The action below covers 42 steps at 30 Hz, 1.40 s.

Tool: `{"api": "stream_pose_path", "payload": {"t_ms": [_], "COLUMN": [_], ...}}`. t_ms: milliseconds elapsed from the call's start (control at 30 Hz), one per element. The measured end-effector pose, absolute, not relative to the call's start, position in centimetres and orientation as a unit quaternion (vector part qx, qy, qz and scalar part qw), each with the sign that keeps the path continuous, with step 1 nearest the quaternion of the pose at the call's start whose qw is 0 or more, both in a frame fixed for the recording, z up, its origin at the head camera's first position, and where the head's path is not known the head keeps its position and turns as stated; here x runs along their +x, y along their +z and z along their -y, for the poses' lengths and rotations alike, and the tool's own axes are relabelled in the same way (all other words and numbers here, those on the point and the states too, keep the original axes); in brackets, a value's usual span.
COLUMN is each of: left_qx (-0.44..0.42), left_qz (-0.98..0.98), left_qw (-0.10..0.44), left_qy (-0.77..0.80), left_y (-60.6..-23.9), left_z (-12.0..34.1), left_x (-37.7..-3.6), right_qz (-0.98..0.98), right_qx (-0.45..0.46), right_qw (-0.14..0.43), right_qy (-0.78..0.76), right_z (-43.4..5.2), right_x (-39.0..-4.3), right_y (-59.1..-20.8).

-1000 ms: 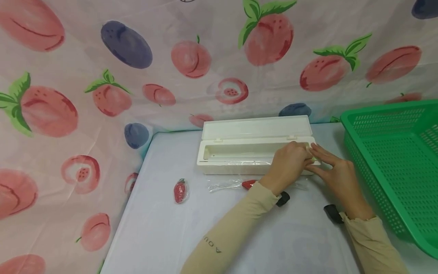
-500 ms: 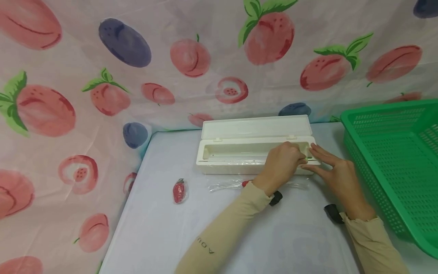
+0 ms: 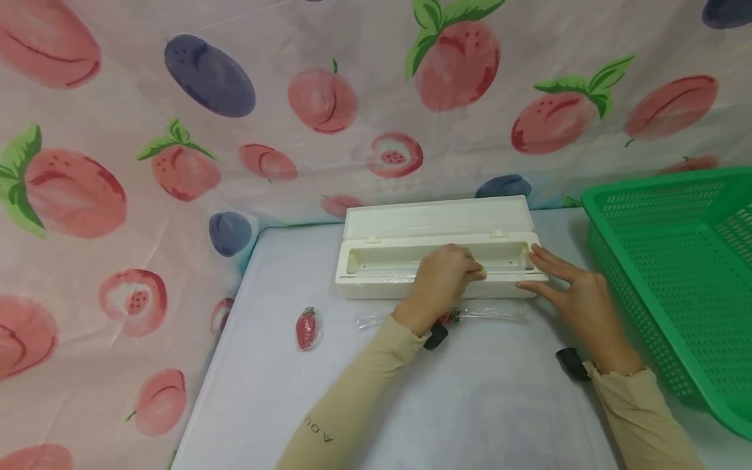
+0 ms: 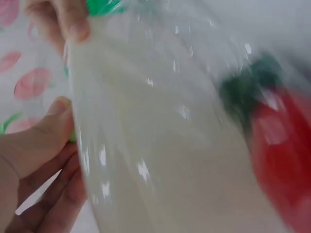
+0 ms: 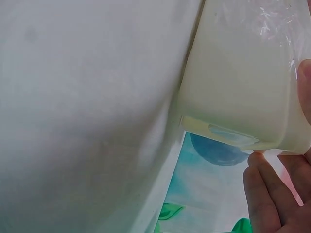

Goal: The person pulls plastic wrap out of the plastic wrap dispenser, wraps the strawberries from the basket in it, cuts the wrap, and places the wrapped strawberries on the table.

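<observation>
On the table, the cream dispenser box (image 3: 437, 258) lies long, lid open.

Long cream dispenser box (image 3: 435, 261), lid open, flat on table

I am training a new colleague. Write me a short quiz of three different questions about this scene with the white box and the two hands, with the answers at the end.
1. True or false: the lid of the white dispenser box is closed.
2. Which hand steadies the right end of the box? A. the left hand B. the right hand C. neither
3. Fill in: the wrapped strawberry lies on the table, to the ______ of the box.

Key
1. False. The lid stands open behind the tray.
2. B. The right hand's straight fingers rest on that end; the left hand pinches a small green slider at the box's front rail.
3. Left. The green basket is on the opposite side.
</observation>
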<state>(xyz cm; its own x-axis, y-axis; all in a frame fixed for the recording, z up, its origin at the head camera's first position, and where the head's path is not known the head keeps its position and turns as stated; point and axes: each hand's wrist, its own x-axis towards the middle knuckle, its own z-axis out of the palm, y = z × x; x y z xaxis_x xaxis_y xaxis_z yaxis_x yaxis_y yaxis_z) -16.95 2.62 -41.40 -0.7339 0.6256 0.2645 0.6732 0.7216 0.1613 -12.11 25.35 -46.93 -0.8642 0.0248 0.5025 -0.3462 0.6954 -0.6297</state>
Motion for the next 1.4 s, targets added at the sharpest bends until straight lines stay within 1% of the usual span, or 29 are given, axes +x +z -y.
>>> {"api": "stream_pose_path", "payload": {"t_ms": [167, 300, 500, 900, 1167, 1400], "left_qx": [-0.336, -0.33, -0.325, -0.329, -0.297, -0.303], "left_qz": [0.922, 0.92, 0.919, 0.912, 0.918, 0.915], "left_qw": [0.098, 0.099, 0.087, 0.068, 0.093, 0.109], "left_qy": [-0.168, -0.189, -0.208, -0.236, -0.246, -0.244], "left_y": [-41.8, -42.1, -42.1, -42.2, -42.6, -42.7], "left_z": [0.5, 2.1, 3.1, 5.2, 9.2, 10.8], "left_x": [-17.1, -17.1, -17.1, -17.7, -17.4, -17.3], "right_qz": [0.883, 0.883, 0.89, 0.889, 0.889, 0.888], "right_qx": [0.086, 0.086, 0.087, 0.084, 0.081, 0.085], "right_qw": [0.247, 0.249, 0.237, 0.236, 0.24, 0.224], "right_qy": [0.39, 0.389, 0.379, 0.384, 0.382, 0.391], "right_z": [-25.6, -25.6, -25.3, -25.3, -25.5, -25.4], "right_x": [-12.1, -12.1, -12.1, -11.8, -11.8, -11.8], "right_y": [-47.1, -47.0, -47.2, -47.1, -47.2, -47.1]}}
